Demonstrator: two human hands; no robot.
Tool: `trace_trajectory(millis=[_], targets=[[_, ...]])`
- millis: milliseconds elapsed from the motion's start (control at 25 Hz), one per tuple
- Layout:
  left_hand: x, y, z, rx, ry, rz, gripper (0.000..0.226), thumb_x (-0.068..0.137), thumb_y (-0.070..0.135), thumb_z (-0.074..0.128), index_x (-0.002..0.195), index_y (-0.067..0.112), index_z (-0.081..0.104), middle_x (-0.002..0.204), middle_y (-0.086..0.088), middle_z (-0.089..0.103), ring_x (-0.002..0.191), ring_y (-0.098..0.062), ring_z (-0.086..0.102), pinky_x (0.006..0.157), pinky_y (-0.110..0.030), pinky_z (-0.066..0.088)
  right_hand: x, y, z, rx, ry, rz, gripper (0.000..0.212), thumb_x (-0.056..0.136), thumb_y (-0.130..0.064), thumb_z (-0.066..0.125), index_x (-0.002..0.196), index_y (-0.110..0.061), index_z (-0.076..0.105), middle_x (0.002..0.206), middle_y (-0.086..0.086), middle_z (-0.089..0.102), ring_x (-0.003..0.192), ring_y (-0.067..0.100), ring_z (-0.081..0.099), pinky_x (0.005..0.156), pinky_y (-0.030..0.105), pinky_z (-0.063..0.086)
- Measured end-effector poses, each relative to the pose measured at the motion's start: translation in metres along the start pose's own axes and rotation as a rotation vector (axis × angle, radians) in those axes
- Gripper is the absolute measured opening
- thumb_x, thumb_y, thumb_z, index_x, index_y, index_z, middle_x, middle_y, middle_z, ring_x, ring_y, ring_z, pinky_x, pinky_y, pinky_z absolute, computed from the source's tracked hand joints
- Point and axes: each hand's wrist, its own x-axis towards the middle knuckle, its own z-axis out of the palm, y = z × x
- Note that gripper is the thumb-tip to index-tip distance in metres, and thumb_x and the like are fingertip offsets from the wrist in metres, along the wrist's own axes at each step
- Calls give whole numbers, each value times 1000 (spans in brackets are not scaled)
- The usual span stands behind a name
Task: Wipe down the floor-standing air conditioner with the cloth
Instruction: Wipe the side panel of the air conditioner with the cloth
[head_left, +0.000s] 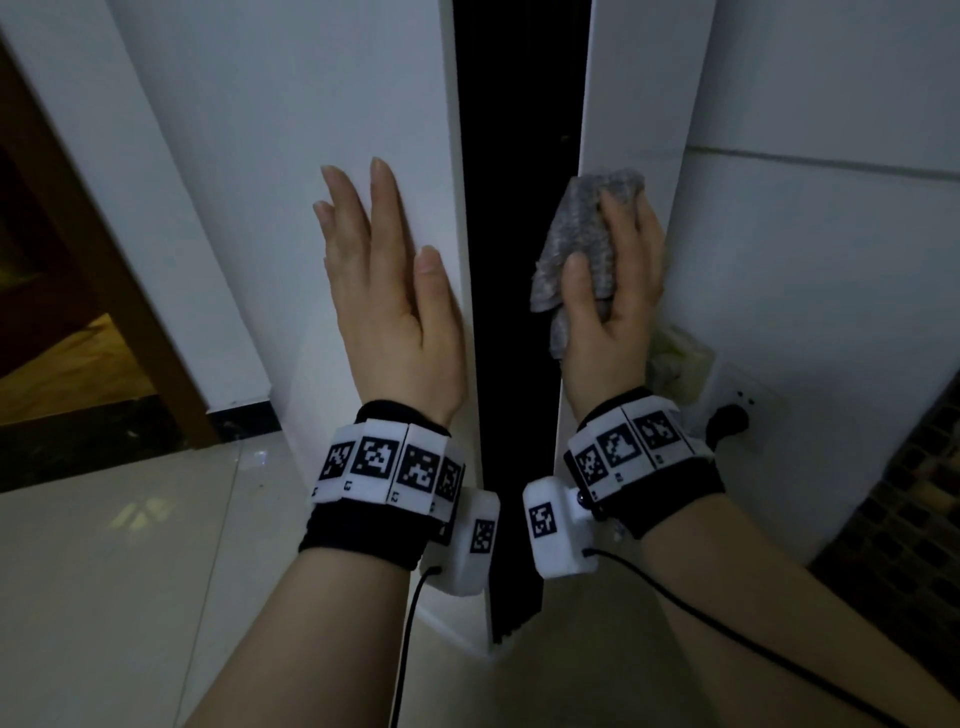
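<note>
— Where's the cloth (576, 234)?
— Gripped in my right hand (618, 306), fingers curled, against the air conditioner (395, 114); left hand (384, 291) flat, fingers straight; the loose tail may snag in the vent slot (519, 156).

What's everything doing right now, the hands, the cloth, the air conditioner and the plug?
Air conditioner: upright, dark middle strip showing.
Cloth: bunched, pressed on its right panel.
Left hand: flat on the left panel.
Right hand: grips the cloth.
Plug: in the wall socket.

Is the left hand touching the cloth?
Apart. Head view: left hand lies on the white panel, a dark strip separating it from the cloth the right hand grips.
</note>
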Motion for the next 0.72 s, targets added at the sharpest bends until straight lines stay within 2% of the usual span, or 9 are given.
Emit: trace_trajectory(millis=[160,320,440,600,720], targets=[[2,-4,-2,-9,-23,35,53,100,22,31,148,4,20,156,-25,8,145,-37,3,119,-40,4,0,0,-1,37,32,87,37,94,-21,47,129,-28,39,149,13,26,137,20,26,116,31,22],[-2,-14,-8,28,-67,55,52,100,19,34,148,9,16,156,-25,5,146,-37,1,120,-40,3,-19,-6,9,-94,5,-149,36,92,-21,50,127,-17,44,145,24,26,134,34,28,114,42,26],[-5,-17,-12,27,-91,41,52,100,18,36,147,15,14,157,-22,4,146,-35,0,119,-37,2,-17,-11,12,-36,35,-71,37,90,-25,50,126,-20,44,145,21,25,134,31,26,114,43,27],[-6,-16,-13,15,-95,27,52,100,19,38,148,13,17,157,-22,4,146,-33,-1,119,-36,2,-26,-14,17,-121,20,-229,35,89,-23,53,123,-18,48,139,19,27,130,36,29,113,45,27],[-7,-15,-13,1,-97,7,53,100,19,38,148,9,19,157,-22,3,146,-34,-1,119,-38,3,-20,-14,13,-54,53,-83,36,89,-27,52,124,-22,47,142,21,26,132,30,28,113,40,28]])
